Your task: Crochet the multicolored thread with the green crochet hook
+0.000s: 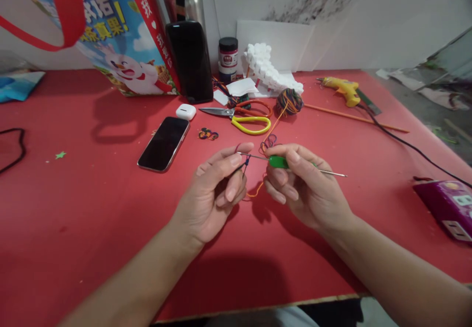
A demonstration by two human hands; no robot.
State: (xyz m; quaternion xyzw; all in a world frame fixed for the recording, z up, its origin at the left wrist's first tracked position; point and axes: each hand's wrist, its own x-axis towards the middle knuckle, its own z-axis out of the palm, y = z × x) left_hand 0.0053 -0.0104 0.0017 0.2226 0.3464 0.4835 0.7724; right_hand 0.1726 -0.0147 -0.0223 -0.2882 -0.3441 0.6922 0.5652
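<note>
My right hand (302, 174) is closed around a crochet hook (278, 162) with a green grip, its thin metal shaft pointing left. Loops of dark blue yarn (247, 162) sit on the shaft near its tip. Pinched in my left hand (217, 184) is that yarn, with a reddish strand passing over the raised index finger. Loose multicoloured yarn lies between and behind the hands, and an orange strand leads back to a yarn ball (289, 102). A small crocheted piece (208, 133) in dark and orange yarn rests on the table beyond my left hand.
Scissors (250, 125) with red and yellow handles lie behind the hands. Left of them are a phone (164, 144) and a white earbud case (186, 112). A yellow glue gun (341, 90) and a purple power strip (446, 204) are on the right of the red table (121, 248).
</note>
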